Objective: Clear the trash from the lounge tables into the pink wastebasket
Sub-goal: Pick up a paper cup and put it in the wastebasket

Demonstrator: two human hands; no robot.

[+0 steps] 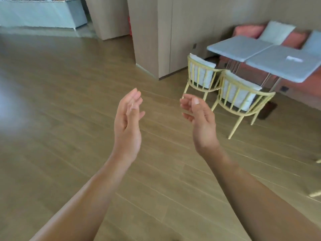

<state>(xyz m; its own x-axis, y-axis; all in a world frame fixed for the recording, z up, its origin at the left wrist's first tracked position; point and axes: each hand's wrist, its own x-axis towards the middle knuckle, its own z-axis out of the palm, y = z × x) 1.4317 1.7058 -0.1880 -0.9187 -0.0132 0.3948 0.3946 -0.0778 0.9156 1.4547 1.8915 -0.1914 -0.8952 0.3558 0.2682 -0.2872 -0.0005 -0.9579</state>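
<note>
Forearms stretch out from the bottom edge over the wooden floor (69, 119), and neither hand carries anything. The left hand (127, 119) stands edge-up with its fingers nearly straight and loosely together. The right hand (198, 117) faces it, fingers relaxed and slightly curled, and the two are well apart. Beyond them to the right stand two yellow spindle-back chairs with pale cushions, the nearer chair (239, 96) and the farther chair (199, 73), drawn up beside two grey-blue tops pushed together. On the right-hand counter (271, 66) lies a small white scrap (294, 58), toward its far side; it is the only trash I can make out, and too blurred to tell paper from wrapper. It looks thin and light, probably soft enough to crumple, so a gentle pinch from above at a raised edge should lift it. On that smooth top it may skid away if pushed flat. Behind the tops, pink and pale bench cushions (250, 31) line the wall. The pink wastebasket is not in view.
</note>
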